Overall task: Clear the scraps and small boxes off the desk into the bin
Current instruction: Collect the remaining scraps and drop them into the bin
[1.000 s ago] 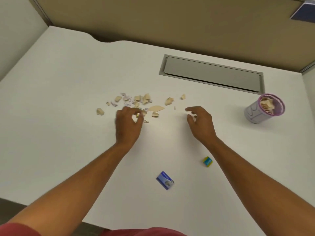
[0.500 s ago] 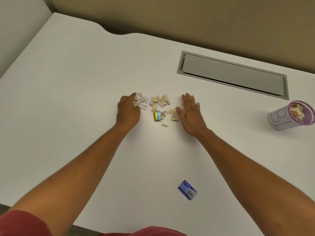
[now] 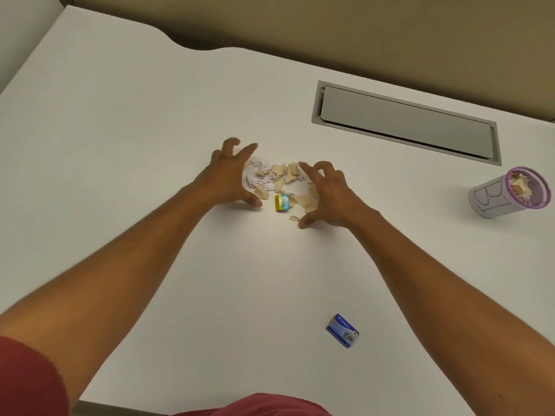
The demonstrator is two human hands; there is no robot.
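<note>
Scraps of torn paper [image 3: 277, 178], tan and pale lilac, lie heaped in a loose pile near the middle of the smooth white matte surface [image 3: 120, 121], and none of this pile has reached the bin yet. Going by size, I see the surface itself first: flat, clean-looking, with a curved notch in its far edge and a long grey rectangular metal flap [image 3: 405, 124] let into it toward the far right corner. Next comes the small cylindrical bin [image 3: 507, 192], white-sided with dark line drawing and a purple mesh rim, tilted over near the right edge; it already holds some crumpled tan scraps, so I judge part of the clearing done.

My left hand [image 3: 229, 175] and right hand [image 3: 326, 193] sit either side of the pile, both spread wide with fingers curled like claws, holding nothing that I can see, thumbs down on the surface. I judge I am about to scoop the heap together.

Still to go: the pile, a small blue cardboard box [image 3: 343, 330] lying alone toward the near edge, well apart from everything, and a smaller yellow-and-blue cardboard box [image 3: 282, 202] at the near side of the pile, between my hands. The scraps are thin, ragged-edged, light and likely to scatter.
</note>
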